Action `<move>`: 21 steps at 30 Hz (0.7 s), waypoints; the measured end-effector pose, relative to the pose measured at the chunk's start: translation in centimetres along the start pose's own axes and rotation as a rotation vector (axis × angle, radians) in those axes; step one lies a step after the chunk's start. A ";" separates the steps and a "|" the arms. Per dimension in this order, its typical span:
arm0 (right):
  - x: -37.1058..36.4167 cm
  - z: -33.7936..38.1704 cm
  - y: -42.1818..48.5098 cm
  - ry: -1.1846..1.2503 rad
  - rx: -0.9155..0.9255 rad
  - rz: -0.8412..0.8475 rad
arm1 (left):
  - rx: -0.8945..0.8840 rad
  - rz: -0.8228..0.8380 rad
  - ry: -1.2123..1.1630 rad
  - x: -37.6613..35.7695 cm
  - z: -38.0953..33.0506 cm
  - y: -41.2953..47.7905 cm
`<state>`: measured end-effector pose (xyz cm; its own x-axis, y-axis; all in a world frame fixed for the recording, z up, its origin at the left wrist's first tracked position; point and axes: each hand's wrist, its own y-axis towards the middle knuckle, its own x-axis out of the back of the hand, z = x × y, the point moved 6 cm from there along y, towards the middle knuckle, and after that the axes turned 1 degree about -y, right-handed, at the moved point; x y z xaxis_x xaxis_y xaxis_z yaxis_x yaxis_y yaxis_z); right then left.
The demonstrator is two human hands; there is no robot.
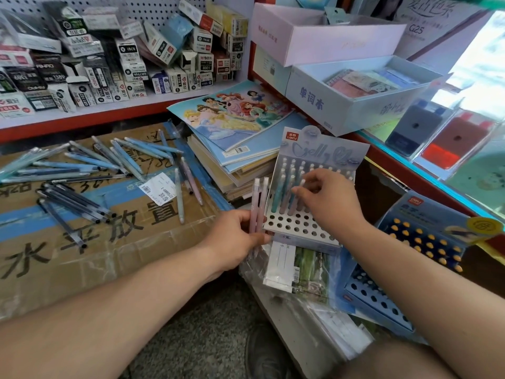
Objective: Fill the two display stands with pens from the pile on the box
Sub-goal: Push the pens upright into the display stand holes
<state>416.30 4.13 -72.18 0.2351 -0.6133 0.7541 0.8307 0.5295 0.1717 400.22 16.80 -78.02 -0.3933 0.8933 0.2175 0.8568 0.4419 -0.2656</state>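
While the left hand (235, 239) grips two pink pens (258, 203) upright beside the white stand (296, 227), the right hand (328, 201) pinches a pen (302, 183) standing in its holes. Loose pens (82, 170) lie on the box (82, 258) at left; a blue stand (378, 306) sits at right.

1. Taped cardboard box (82, 258): light-blue pens (82, 162) lie fanned across its top. A cluster of dark pens (73, 203) lies nearer, two pale pens (179, 195) lie to the right, and a white shipping label (158, 188) is stuck flat.
2. Red-edged white shelf (136, 105): crowded with small refill cartons (131, 69).
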 end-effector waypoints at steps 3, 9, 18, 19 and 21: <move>-0.5 0.1 0.1 -0.054 0.002 0.003 | -0.019 0.006 0.024 -0.2 -0.1 0.0; -0.3 0.1 0.4 -0.180 -0.027 0.021 | -0.041 0.014 0.029 -0.2 -0.2 -0.1; -0.7 2.0 -2.0 0.342 -0.105 0.209 | -0.068 0.041 0.082 -0.8 -0.5 -0.2; -1.1 2.3 -2.2 0.375 -0.099 0.268 | -0.072 0.049 0.099 -1.0 -0.4 -0.2; -1.5 2.3 -2.4 0.397 -0.090 0.318 | -0.086 0.062 0.118 -1.4 -0.5 -0.2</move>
<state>412.77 5.08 -72.25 0.6417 -0.6149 0.4583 0.7234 0.6838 -0.0954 400.79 15.45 -77.77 -0.3009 0.9007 0.3132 0.9057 0.3727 -0.2017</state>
